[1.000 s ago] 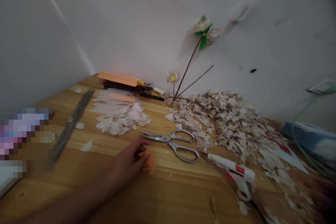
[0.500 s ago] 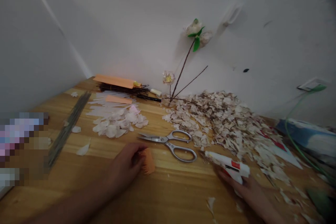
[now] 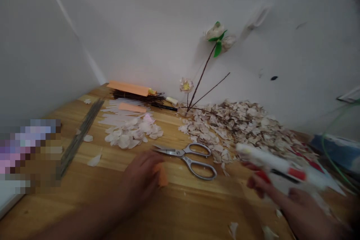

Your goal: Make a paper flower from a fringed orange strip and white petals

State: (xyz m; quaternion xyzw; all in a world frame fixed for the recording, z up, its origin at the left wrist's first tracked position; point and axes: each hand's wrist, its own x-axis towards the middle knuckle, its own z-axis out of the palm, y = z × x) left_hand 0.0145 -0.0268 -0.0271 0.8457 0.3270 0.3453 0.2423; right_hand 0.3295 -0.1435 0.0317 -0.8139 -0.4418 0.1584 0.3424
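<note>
My left hand [image 3: 142, 178] rests on the wooden table [image 3: 185, 210] with its fingers curled round a small orange paper piece [image 3: 162, 175]. Just beyond it lie steel scissors [image 3: 187, 156], blades pointing left. My right hand [image 3: 292, 204], blurred by motion, grips a white and red glue gun [image 3: 277, 165] lifted off the table, nozzle pointing left.
A big heap of pale petal scraps [image 3: 247, 127] covers the table's back right. A smaller pile of petals [image 3: 132, 131] lies at the back left, with orange paper and dark sticks [image 3: 135, 92] behind. A stemmed paper flower [image 3: 216, 35] leans against the wall. Thin rods [image 3: 80, 135] lie at the left.
My right hand came in from the right, took hold of the glue gun and lifted it off the table. My left hand stayed on the orange piece.
</note>
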